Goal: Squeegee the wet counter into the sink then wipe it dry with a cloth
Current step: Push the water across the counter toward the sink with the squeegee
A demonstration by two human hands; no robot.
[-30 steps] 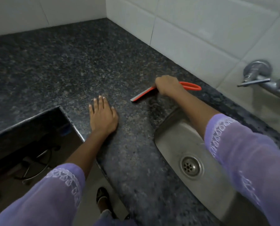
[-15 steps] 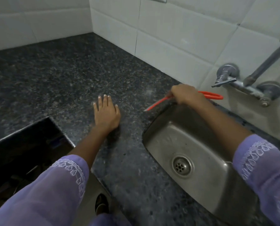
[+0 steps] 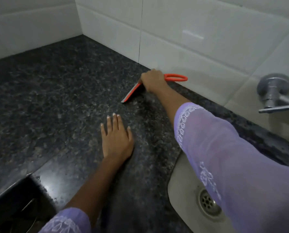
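Surface: Dark speckled granite counter [image 3: 59, 91] runs into a corner of white wall tiles [image 3: 199, 31]; I can't pick out standing water on it, only a sheen near the cut-out edge.

Right hand: my right hand [image 3: 153, 80] is curled shut around the orange squeegee [image 3: 132, 93], knuckles up, close to the foot of the tiled wall.

Squeegee: its blade sticks out from under the fist toward me and to the left, edge down on the stone; the looped handle pokes out the far side of the fist, along the wall to the right. Long axis runs diagonally, wall end right, blade end left.

Left hand: my left hand [image 3: 116, 138] lies flat on the counter, palm down, fingers together and pointing away; it holds nothing. It sits nearer my body than the right hand, just short of the blade tip and apart from it.

Sink: the steel sink [image 3: 177, 182] lies behind and to the right of the squeegee hand, down under my right sleeve.

Key relation: I judge the next stroke is a pull from the fist back along the forearm toward the basin, so the blade should turn broadside to that line.

Cloth: none in view.
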